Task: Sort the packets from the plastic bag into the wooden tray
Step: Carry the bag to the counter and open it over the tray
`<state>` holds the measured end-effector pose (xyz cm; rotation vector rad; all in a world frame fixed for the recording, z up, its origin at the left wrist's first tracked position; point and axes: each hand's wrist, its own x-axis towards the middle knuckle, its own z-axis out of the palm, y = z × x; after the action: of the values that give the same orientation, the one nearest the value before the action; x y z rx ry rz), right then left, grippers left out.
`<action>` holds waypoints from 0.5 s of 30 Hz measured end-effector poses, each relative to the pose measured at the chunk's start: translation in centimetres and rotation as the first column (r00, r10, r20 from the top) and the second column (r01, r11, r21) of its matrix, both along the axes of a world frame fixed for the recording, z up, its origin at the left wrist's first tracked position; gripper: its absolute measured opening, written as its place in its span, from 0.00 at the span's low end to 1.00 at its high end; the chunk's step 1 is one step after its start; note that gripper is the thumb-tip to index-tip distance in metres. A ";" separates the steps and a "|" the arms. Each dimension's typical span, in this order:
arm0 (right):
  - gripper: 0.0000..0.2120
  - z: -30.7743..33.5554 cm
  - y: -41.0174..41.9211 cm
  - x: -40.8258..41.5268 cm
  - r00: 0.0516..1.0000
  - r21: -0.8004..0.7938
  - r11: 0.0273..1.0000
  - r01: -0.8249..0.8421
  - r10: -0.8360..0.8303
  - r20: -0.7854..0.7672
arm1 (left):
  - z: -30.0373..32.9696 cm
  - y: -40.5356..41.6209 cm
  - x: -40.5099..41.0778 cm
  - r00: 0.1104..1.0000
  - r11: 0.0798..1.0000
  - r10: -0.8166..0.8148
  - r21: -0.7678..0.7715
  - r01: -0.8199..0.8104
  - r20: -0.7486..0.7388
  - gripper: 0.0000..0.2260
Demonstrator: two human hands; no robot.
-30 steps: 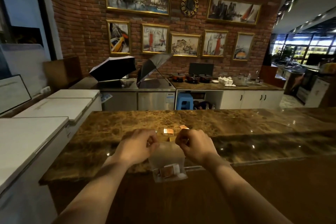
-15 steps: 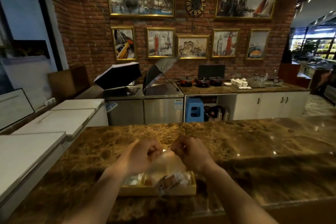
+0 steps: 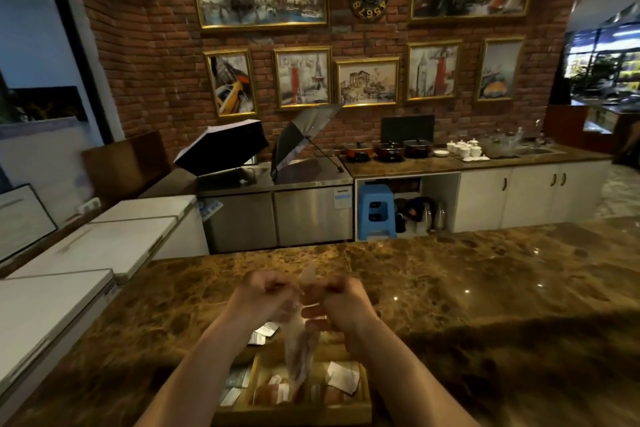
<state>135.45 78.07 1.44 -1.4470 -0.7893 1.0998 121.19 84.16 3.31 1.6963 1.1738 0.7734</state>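
Observation:
My left hand point(image 3: 258, 298) and my right hand point(image 3: 341, 305) both pinch the top of a clear plastic bag point(image 3: 299, 350), which hangs twisted between them. Its lower end dangles over the wooden tray point(image 3: 294, 414) on the brown marble counter point(image 3: 485, 288). The tray's compartments hold several packets: white ones point(image 3: 343, 381) at the right, brownish ones point(image 3: 273, 392) in the middle, pale ones point(image 3: 235, 385) at the left. Two white packets point(image 3: 263, 333) lie on the counter just beyond the tray, under my left wrist. What is left inside the bag is blurred.
White chest freezers point(image 3: 86, 253) stand to the left of the counter. Behind it are a steel cabinet point(image 3: 277, 215) with two open umbrellas, a blue stool point(image 3: 375, 211), and a back counter with pots and cups along a brick wall.
My hands have come closer together and the bag has gone from spread flat to twisted and narrow. The view has tilted, so the tray now sits lower and more of its packets show.

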 end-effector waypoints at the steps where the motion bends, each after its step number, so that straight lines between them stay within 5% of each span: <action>1: 0.04 0.2 0.4 -0.4 0.999 -0.008 1.000 0.019 -0.020 -0.034 | 0.0 0.1 0.2 1.000 1.000 0.008 0.002 -0.008 0.015 0.08; 9: 0.05 2.5 2.6 -2.0 0.987 -0.049 0.998 0.038 -0.045 -0.151 | 0.6 2.1 -0.8 0.997 0.998 -0.058 0.034 0.056 0.052 0.08; 15: 0.06 2.7 3.6 -1.9 0.979 -0.127 0.992 -0.017 -0.009 -0.205 | 0.1 3.2 -1.8 0.983 0.991 -0.080 -0.089 0.095 0.164 0.06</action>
<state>133.57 81.70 4.19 -1.4104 -0.5844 1.2996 119.35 87.37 3.46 1.5653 1.0038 0.7709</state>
